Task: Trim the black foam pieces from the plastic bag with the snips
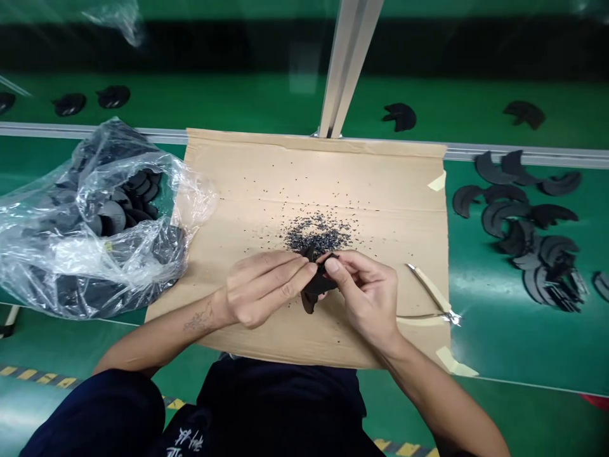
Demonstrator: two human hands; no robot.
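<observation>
Both hands meet over the middle of a cardboard sheet (247, 190), gripping one dark, curved plastic part (314, 287). My left hand (269, 284) pinches it from the left with closed fingers. From the right, my right hand (368, 289) holds it, the thumb on top and the fingers partly hidden behind. A heap of tiny black scraps (318, 233) lies just beyond the fingertips. To the right of my right hand, cutting pliers (431, 292) with pale yellow handles rest spread on the cardboard, their metal jaws at its right edge.
A clear plastic bag (61, 254) full of dark curved parts stands at left. More curved parts (509, 209) are spread over the green table (495, 343) at right. Several single parts sit on the green surface behind a metal rail (523, 154). An upright metal post (349, 70) rises at centre.
</observation>
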